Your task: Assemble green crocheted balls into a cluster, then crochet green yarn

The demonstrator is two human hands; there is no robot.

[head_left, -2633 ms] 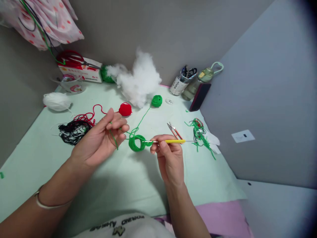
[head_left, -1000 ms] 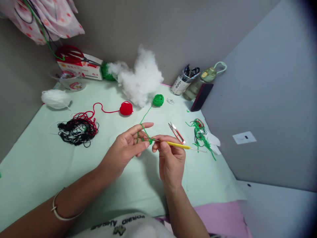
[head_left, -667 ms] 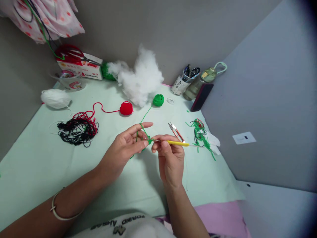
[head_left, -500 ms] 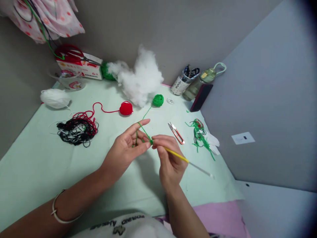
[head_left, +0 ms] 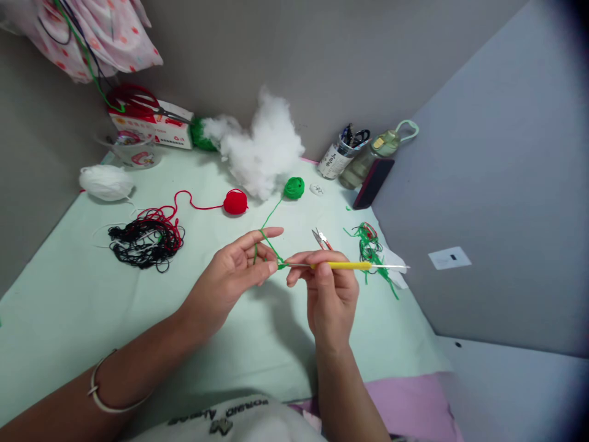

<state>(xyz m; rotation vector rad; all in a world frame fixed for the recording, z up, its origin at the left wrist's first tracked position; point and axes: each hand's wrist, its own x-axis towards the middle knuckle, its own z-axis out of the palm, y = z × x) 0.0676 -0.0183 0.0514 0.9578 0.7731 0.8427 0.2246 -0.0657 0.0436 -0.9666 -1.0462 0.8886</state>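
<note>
My right hand (head_left: 334,291) grips a crochet hook (head_left: 347,265) by its yellow handle. The hook lies nearly level, its metal tip at a small piece of green crochet (head_left: 282,265). Thumb and fingers of my left hand (head_left: 239,264) pinch that piece, partly covering it. Green yarn (head_left: 272,244) loops over the raised left index finger and runs back to a green yarn ball (head_left: 294,188). Just beyond my right hand lies a pair of thread snips (head_left: 321,239), its lower part hidden by the hand.
Behind are white stuffing (head_left: 264,147), a red yarn ball (head_left: 235,201), a pen cup (head_left: 336,158), a bottle (head_left: 361,162) and a phone (head_left: 373,183). Tangled black yarn (head_left: 145,242) and a white yarn ball (head_left: 107,182) lie left. Green scraps (head_left: 370,245) lie right, beside the wall (head_left: 483,184).
My right hand has moved slightly right and drawn back from the left. The hook has swung from slanting down rightward to nearly level, baring its metal shaft. My left hand barely shifted.
</note>
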